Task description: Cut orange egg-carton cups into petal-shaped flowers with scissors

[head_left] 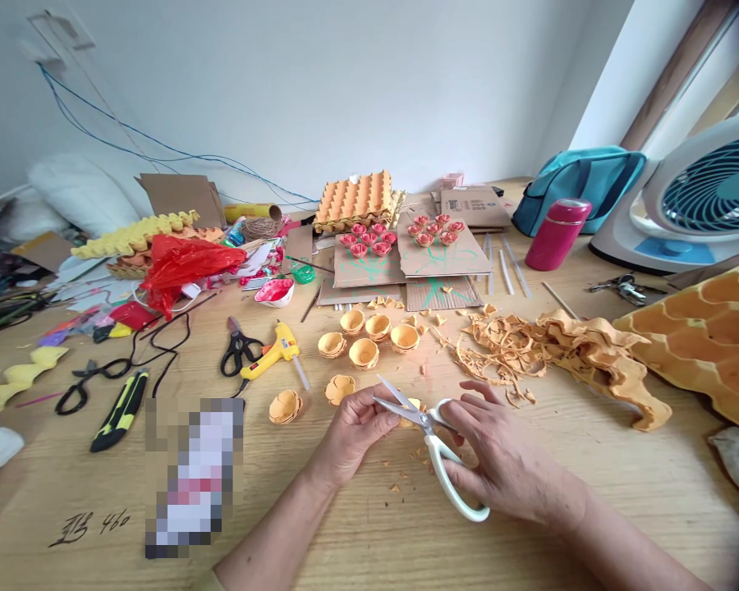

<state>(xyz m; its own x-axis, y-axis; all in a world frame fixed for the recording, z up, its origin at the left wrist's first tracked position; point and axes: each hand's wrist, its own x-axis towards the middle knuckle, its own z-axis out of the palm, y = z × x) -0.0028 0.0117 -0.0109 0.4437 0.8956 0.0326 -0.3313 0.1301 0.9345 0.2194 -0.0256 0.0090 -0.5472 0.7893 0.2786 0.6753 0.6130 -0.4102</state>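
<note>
My right hand (498, 451) has its thumb and fingers in the loops of white-handled scissors (452, 484), whose blades stand apart and point left. The fingers of my left hand (360, 427) are pinched together by the blades, on a small orange egg-carton piece (411, 408) that is mostly hidden. Tiny orange scraps (395, 488) lie on the table below the scissors. Just beyond my left hand sits a petal-cut egg-carton cup (340, 389), with another cut cup (285, 406) to its left. Several stacked cups (364, 353) stand farther back.
Left are a yellow glue gun (277, 351), black scissors (240, 346), a utility knife (120, 410) and a red plastic bag (185, 267). Trimmings (505, 345) and a large egg tray (708, 336) lie right. Behind are red flowers (368, 240) on cardboard, a pink bottle (557, 234) and a fan (683, 197).
</note>
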